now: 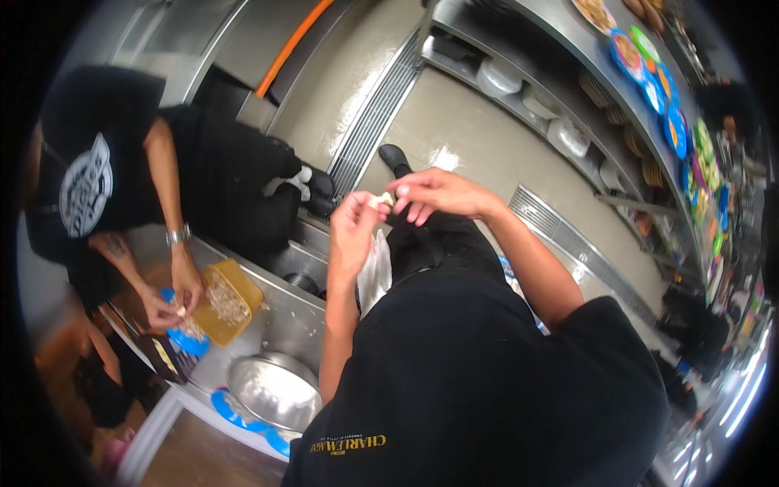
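Small pale piece (382, 199), irregular, matte, at the left hand's (354, 230) fingertips, pinched there. Right hand (448, 195) close against it, fingers half-curled; cannot tell whether it grips. Leftward, metal tabletop (286, 318): round shiny steel bowl (276, 393); yellow rectangular tub (234, 269), pale fragments (225, 302) inside.

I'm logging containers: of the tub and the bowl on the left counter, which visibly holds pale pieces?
The yellow rectangular tub beside a co-worker's hand: pale pieces lie inside. The round metal bowl shows only bare, shiny metal.
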Demonstrator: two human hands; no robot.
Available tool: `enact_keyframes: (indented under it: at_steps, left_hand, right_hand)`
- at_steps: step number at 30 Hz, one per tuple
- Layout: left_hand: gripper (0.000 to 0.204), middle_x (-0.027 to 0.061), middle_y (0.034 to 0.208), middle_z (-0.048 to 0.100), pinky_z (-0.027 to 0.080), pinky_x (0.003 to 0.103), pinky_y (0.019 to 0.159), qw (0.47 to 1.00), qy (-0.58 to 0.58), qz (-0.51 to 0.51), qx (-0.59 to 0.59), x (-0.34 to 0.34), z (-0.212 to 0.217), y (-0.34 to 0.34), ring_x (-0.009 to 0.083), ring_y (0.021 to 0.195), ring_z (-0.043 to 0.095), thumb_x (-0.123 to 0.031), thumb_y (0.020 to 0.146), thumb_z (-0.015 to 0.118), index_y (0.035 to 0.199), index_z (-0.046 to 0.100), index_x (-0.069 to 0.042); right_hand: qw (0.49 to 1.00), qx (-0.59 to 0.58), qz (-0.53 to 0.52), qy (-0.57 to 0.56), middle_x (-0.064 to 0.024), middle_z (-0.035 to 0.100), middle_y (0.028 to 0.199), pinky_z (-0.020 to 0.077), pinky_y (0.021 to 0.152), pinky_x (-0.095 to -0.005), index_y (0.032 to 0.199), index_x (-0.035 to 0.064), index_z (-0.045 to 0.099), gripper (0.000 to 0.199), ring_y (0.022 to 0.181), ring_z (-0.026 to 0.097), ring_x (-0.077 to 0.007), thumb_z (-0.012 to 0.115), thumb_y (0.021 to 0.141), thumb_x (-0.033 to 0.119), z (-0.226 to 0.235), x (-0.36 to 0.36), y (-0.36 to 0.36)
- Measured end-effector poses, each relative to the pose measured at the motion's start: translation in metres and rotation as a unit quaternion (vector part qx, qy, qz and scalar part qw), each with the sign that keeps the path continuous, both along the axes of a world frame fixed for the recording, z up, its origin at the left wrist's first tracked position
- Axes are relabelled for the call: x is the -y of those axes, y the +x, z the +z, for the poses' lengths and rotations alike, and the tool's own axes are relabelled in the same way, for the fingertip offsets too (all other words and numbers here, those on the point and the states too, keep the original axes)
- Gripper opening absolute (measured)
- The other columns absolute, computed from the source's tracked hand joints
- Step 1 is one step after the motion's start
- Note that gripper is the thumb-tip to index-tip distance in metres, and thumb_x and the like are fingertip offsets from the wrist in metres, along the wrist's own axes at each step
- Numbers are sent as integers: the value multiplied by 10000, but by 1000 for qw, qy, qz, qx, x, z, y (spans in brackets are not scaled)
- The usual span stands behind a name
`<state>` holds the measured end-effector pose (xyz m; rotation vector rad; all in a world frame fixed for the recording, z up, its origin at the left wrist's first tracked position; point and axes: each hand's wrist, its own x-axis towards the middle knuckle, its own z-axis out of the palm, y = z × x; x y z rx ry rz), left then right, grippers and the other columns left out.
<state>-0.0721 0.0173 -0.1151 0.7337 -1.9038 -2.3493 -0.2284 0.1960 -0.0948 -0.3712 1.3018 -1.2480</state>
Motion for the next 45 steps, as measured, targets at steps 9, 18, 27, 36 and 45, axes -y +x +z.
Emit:
enact_keyframes:
  at_steps: [9,18,27,36,45]
  left_hand:
    - [161,30,974,710,511,237,817,955,-26,295,9,117,5,88,71,852,618,-192,1073,599,1110,661,-48]
    - [161,34,966,712,506,249,840,954,53,295,-15,109,-8,98,85,859,617,-214,1059,626,1075,656,-57]
    - [81,58,925,718,537,276,796,969,9,231,-82,90,5,71,111,822,649,-134,1028,619,1050,632,-57]
    - [156,46,982,705,524,268,778,994,-69,87,-10,32,13,63,90,869,627,-143,1047,582,1100,620,-1]
    - [145,55,935,716,521,247,752,978,-112,177,-21,13,23,65,84,840,643,-122,1056,588,1051,647,10]
  right_hand:
    - [984,-68,-113,122,-149,697,1245,584,891,-303,1479,-13,507,593,998,693,-168,500,1097,441,28,-33,-26]
    - [977,-72,-134,151,-147,719,1197,573,905,-317,1262,-33,644,508,1007,698,-173,506,1098,428,30,-46,-14]
    - [983,-149,-88,58,-89,733,1026,556,836,-303,1093,4,691,373,932,678,-133,603,1062,366,12,-36,17]
    - [993,-116,12,-22,-119,723,1096,586,813,-318,1365,-28,567,398,904,698,-166,587,1071,240,18,56,53]
    - [977,-109,150,-103,-76,715,1030,596,750,-299,1337,18,585,416,872,675,-134,603,1068,335,30,97,29]
